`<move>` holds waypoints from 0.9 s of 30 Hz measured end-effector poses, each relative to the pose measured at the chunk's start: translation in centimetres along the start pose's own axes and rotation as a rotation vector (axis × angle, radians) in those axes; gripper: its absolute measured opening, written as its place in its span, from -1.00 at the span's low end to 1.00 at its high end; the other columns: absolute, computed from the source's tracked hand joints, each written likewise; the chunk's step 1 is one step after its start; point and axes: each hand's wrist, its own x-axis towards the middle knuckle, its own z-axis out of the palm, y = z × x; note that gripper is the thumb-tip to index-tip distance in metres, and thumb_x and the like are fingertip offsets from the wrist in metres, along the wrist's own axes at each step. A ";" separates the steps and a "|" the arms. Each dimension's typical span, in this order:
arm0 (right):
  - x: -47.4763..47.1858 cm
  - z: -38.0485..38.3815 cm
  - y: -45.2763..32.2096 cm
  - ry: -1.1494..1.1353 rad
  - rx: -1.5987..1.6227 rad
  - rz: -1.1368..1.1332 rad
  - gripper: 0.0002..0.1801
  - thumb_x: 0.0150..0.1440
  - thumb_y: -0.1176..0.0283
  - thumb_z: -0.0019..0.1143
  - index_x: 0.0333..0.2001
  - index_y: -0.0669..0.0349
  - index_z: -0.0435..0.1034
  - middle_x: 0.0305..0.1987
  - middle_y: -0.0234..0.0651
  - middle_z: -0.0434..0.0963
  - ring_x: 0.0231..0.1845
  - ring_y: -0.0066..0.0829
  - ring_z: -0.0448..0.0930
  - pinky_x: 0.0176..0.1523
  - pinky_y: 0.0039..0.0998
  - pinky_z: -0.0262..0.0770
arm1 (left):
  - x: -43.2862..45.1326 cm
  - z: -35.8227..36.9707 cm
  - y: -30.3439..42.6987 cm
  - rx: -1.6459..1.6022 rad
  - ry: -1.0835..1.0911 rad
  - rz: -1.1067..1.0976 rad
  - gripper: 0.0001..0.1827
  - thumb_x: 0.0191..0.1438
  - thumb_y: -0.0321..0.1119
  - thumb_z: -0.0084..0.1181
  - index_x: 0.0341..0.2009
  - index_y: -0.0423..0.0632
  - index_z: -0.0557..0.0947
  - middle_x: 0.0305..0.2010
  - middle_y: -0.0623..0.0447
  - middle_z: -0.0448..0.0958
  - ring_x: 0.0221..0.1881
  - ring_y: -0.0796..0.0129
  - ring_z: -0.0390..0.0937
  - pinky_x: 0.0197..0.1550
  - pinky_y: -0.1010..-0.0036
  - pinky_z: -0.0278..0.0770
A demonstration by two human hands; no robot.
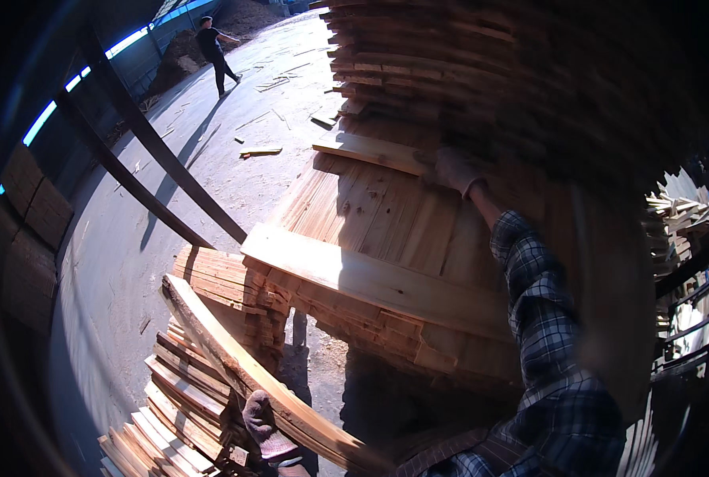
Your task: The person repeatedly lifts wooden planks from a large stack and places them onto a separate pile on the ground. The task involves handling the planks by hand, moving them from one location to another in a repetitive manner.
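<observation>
My left hand [265, 426], in a knitted work glove, grips long wooden boards [295, 396] from their near-left side. They are held together at an angle, with a rough bark edge showing. My gloved right hand [454, 170] reaches forward into shadow and is closed over a narrow board [373, 152], which lies crosswise on a layer of planks [384, 206]. Its fingers are blurred and partly hidden by the dark. Closer to me, another crosswise board [378, 280] rests along the near edge of the same layer.
A tall stack of boards [414, 59] rises beyond the plank layer. More boards [181, 393] are piled at lower left, beside a bundle [217, 274]. Two dark posts [152, 137] stand at left. A person [214, 56] is on the concrete floor [205, 143], among scattered wood scraps.
</observation>
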 end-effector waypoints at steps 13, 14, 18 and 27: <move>-2.4 0.2 -1.5 0.114 0.024 -0.116 -0.46 0.08 0.13 0.13 0.12 0.12 0.40 -0.06 -0.07 0.55 -0.02 -0.16 0.55 0.10 -0.22 0.42 | 6.8 12.7 13.4 0.420 -0.416 0.312 -0.67 0.21 -0.10 0.00 -0.23 -0.12 0.58 -0.37 0.00 0.59 -0.35 0.36 0.58 -0.28 0.48 0.58; -3.5 -0.2 -2.2 -0.014 0.079 -0.070 -0.44 0.07 0.10 0.16 0.10 0.17 0.40 -0.13 -0.11 0.57 -0.12 -0.19 0.58 0.01 -0.23 0.46 | 8.0 15.5 14.9 0.318 -0.486 0.207 -0.64 0.21 -0.06 -0.01 -0.27 -0.13 0.59 -0.40 0.05 0.58 -0.43 0.41 0.56 -0.33 0.54 0.57; -8.8 -2.6 -6.1 -0.167 1.338 -0.092 -0.43 0.06 0.00 0.22 -0.02 0.22 0.45 -0.34 -0.29 0.61 -0.38 -0.47 0.58 -0.30 -0.39 0.53 | 13.2 27.9 16.8 0.542 -0.585 0.414 -0.52 0.08 -0.10 0.13 -0.04 -0.23 0.49 -0.36 -0.05 0.53 -0.42 0.34 0.52 -0.34 0.48 0.51; -12.2 -0.1 -6.3 -0.585 1.500 0.283 -0.71 0.17 0.21 0.12 -0.14 0.15 0.51 -0.40 -0.34 0.59 -0.50 -0.54 0.57 -0.39 -0.45 0.55 | 20.3 35.3 11.9 1.120 -0.467 0.482 -0.26 -0.22 0.04 0.33 -0.04 -0.24 0.50 -0.17 -0.30 0.58 -0.13 -0.07 0.56 -0.09 0.23 0.48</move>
